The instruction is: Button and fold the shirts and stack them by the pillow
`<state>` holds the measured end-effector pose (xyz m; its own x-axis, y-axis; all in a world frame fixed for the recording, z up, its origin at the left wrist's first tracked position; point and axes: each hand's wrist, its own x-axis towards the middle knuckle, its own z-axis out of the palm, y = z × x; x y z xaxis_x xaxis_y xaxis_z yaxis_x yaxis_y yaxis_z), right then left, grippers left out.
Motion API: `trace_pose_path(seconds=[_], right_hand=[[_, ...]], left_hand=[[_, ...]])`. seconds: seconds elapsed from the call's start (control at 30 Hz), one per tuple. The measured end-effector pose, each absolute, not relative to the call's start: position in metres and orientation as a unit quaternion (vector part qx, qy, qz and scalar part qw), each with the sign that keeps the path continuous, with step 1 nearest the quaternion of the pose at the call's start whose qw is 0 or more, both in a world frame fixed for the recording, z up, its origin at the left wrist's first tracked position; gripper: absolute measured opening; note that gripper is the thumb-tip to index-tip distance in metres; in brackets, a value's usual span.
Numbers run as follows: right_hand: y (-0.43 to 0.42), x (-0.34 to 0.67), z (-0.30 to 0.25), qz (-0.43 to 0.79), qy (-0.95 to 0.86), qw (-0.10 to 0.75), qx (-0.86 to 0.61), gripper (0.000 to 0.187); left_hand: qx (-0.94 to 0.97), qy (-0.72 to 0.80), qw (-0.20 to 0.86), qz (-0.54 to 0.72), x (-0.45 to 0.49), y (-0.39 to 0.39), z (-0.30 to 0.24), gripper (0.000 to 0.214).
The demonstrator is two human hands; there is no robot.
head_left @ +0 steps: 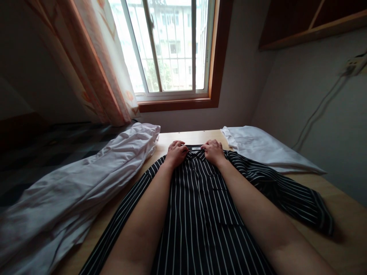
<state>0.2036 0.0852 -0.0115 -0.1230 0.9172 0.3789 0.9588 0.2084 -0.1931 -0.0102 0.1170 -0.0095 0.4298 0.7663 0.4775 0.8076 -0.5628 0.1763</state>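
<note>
A black shirt with white stripes (197, 198) lies front up on the wooden tabletop (309, 181), its collar toward the window. My left hand (177, 152) is closed on the left side of the collar, fingers curled over the edge. On the collar's right side, my right hand (213, 151) grips in the same way. Between the hands a pale label shows inside the neck. The right sleeve (304, 202) stretches out over the table, while my left forearm partly covers the other sleeve.
A crumpled white garment (86, 183) lies along the left, beside a dark checked cloth (71, 141). A folded white cloth (266, 147) rests at the back right. Beyond are a window (172, 49), a curtain (94, 57) and a wall cord (318, 105).
</note>
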Motion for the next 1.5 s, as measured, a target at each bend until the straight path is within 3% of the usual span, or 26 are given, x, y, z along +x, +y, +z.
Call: trace_pose_path(seconds=[0.77, 1.33, 1.5], right_hand=[[0.088, 0.196, -0.014, -0.059, -0.77, 0.206, -0.601, 0.018], [0.088, 0.195, -0.014, -0.054, -0.761, 0.212, -0.611, 0.018], [0.09, 0.2, -0.013, -0.048, -0.72, 0.277, -0.634, 0.028]], left_hand=[[-0.821, -0.505, 0.083, -0.251, -0.002, 0.111, -0.003, 0.022], [-0.817, -0.531, 0.098, -0.204, 0.0, 0.107, 0.0, 0.026], [-0.81, -0.546, 0.082, -0.197, 0.001, 0.104, 0.002, 0.022]])
